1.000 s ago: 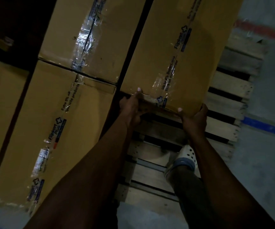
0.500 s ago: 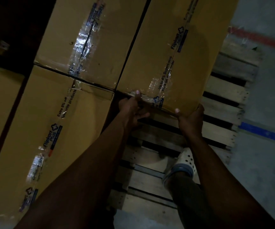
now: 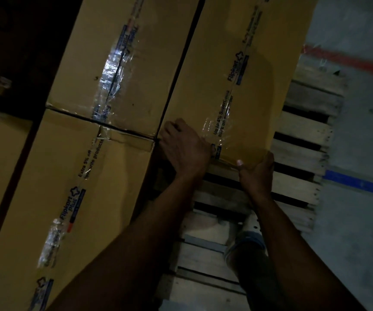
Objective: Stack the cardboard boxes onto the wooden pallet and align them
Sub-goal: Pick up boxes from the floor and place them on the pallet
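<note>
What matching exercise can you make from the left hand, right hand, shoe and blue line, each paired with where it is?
1 left hand
2 right hand
3 shoe
4 blue line

A on the pallet slats
B on the floor beside the pallet
C holding the box's near right corner
D holding the box's near left corner

Pairs: 1-D, 2-C, 3-A, 4-B
</note>
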{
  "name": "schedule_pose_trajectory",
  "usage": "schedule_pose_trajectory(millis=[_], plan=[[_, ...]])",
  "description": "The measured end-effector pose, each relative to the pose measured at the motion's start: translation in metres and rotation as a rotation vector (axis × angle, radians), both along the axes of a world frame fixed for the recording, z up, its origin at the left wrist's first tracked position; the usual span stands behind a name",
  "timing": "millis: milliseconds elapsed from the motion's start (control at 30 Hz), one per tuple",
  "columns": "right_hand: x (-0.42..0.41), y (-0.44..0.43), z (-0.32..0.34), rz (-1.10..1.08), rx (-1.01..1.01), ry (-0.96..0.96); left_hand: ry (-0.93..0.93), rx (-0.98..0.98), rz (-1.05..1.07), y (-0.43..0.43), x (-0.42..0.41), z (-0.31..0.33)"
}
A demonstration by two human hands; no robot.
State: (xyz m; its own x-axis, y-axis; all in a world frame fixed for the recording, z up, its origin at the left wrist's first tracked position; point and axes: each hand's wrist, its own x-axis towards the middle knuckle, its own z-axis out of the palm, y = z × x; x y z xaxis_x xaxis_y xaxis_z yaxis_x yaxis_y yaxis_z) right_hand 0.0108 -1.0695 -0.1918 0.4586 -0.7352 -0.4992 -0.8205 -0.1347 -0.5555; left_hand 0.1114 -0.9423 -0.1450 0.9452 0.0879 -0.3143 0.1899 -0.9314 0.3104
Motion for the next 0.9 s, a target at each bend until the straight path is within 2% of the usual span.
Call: schedule_pose_trajectory(millis=[67, 233, 567, 733, 800, 900], plan=[[0.003, 0.001, 0.001, -0.007, -0.009, 0.026, 0.002, 0.067, -0.019, 0.011, 0.016, -0.005], [0.005, 0.004, -0.003, -0.029, -0.023, 0.035, -0.021, 0.057, -0.067, 0.032, 0.039, -0.010], [0.004, 0.001, -0.003, -0.022, -0.037, 0.043, 0.081, 0.133, -0.121, 0.044, 0.058, -0.021], [0.004, 0.003, -0.003, -0.028, -0.023, 0.032, 0.106, 0.016, -0.041, 0.048, 0.066, -0.015], [0.003, 0.003, -0.004, -0.022, -0.017, 0.022, 0.079, 0.010, -0.060, 0.056, 0.065, -0.009], [0.002, 0.004, -0.005, -0.018, -0.018, 0.008, -0.050, -0.001, -0.213, 0.085, 0.058, -0.010]])
